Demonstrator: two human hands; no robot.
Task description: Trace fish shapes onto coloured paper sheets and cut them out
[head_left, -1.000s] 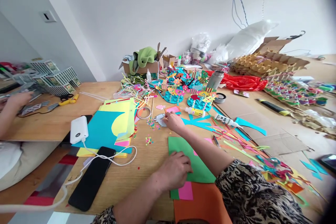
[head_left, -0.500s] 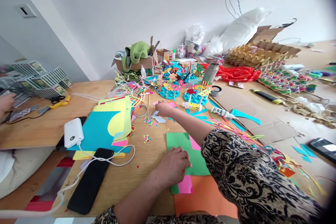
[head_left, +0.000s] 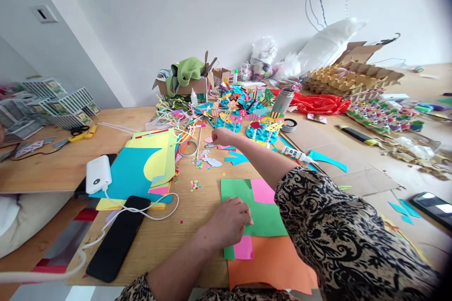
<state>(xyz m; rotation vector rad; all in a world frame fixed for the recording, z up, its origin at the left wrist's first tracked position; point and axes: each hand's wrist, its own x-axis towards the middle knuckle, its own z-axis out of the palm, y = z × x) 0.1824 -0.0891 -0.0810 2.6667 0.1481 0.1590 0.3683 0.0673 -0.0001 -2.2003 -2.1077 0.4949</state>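
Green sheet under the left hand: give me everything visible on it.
The green sheet looks like matte paper or thin card, with a straight left edge. It lies roughly flat on the wooden table. The left hand rests on its left part; a pink piece shows at its far right, and an orange sheet meets its near edge. The right sleeve hides some of its right side.

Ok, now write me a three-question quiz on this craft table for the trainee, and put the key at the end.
1. Which of the person's own hands is nearer the green sheet?
2. True or false: the white cable crosses over the black phone.
3. What colour is the crumpled plastic beside the metal bottle? A) green B) red C) black

Key: 1. The left hand. 2. True. 3. B.
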